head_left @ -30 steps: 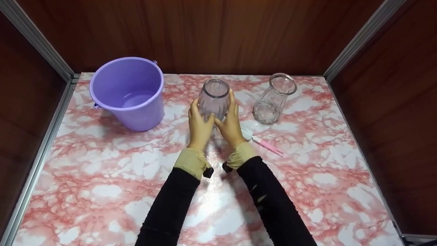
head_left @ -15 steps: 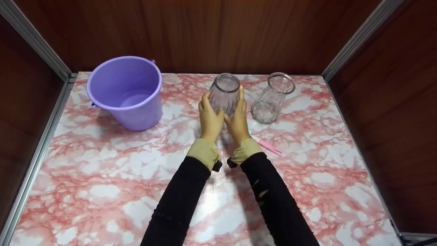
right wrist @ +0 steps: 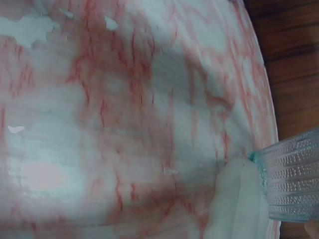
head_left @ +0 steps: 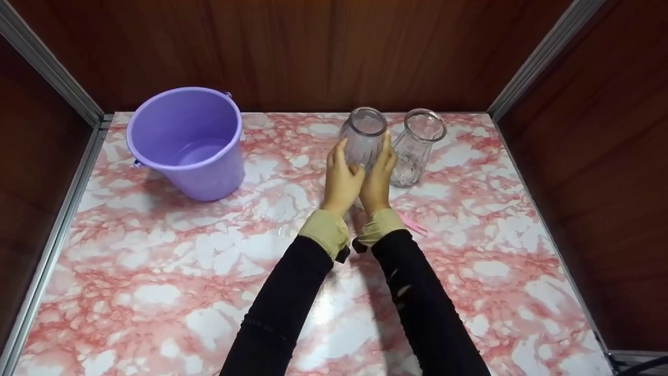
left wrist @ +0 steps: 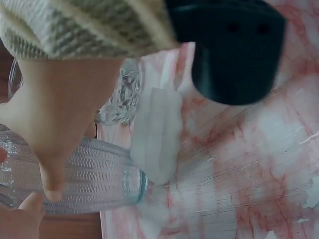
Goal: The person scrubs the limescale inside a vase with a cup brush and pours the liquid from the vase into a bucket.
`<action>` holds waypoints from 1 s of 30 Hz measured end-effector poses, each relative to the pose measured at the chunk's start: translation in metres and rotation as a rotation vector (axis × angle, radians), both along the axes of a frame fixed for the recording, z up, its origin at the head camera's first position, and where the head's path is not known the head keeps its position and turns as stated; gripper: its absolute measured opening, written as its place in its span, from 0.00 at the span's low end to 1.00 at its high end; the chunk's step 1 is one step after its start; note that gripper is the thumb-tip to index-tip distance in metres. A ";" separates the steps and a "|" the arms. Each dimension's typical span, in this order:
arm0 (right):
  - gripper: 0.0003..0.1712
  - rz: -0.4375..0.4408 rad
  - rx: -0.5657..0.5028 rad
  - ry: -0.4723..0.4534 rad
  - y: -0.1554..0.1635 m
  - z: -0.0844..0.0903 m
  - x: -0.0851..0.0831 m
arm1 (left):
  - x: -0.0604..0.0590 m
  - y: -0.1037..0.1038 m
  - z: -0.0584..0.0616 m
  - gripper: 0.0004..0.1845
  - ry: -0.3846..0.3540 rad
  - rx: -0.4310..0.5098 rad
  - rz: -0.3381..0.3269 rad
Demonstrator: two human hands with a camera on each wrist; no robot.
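A ribbed, faintly purple glass vase [head_left: 361, 149] is gripped between both my hands, its mouth facing up. My left hand [head_left: 342, 183] holds it from the left, with the thumb across the near side. On the opposite side, my right hand [head_left: 377, 183] grips it; few of that hand's fingers show in the right wrist view. A second, clear glass vase [head_left: 411, 162] stands just right of my right hand. Below the held vase lies a brush with a white ridged head [left wrist: 157, 134] and a pink handle [head_left: 415, 224], partly hidden by my right arm in the head view.
A purple bucket [head_left: 209, 175] stands at the back left of the red-and-white marbled table [head_left: 156, 297]. Dark wooden panels [head_left: 282, 57] with metal edging enclose the back and both sides.
Both hands have carried the vase to the right and slightly back, close to the clear vase. The bucket, clear vase and brush stay in place.
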State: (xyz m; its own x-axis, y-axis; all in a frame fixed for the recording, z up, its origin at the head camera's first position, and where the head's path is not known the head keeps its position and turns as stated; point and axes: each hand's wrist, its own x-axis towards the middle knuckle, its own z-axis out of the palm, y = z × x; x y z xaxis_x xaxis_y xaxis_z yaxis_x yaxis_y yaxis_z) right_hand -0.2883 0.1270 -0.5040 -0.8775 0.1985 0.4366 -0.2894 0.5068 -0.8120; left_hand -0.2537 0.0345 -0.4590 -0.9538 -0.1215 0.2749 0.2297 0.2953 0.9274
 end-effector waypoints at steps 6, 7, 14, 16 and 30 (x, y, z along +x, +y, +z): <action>0.61 -0.035 -0.019 0.023 0.008 0.003 -0.002 | 0.006 0.003 -0.001 0.38 -0.040 -0.094 -0.138; 0.60 -0.041 -0.018 0.024 0.010 0.003 -0.003 | 0.007 0.004 -0.001 0.39 -0.050 -0.103 -0.155; 0.56 -0.112 -0.019 0.044 0.016 0.001 -0.005 | 0.011 0.009 0.003 0.41 -0.151 -0.213 -0.275; 0.56 -0.127 -0.017 0.048 0.017 0.000 -0.004 | 0.012 0.011 0.003 0.41 -0.165 -0.232 -0.288; 0.41 -0.105 -0.024 0.093 0.056 -0.017 0.003 | 0.009 0.012 -0.005 0.39 -0.106 -0.248 -0.278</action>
State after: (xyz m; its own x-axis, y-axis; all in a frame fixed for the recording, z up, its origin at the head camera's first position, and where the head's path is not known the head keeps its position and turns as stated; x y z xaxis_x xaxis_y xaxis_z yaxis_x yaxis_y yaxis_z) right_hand -0.2850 0.1828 -0.5208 -0.8071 0.2986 0.5094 -0.3104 0.5193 -0.7962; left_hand -0.2450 0.0462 -0.4638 -0.9656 0.2033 0.1619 0.2394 0.4536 0.8585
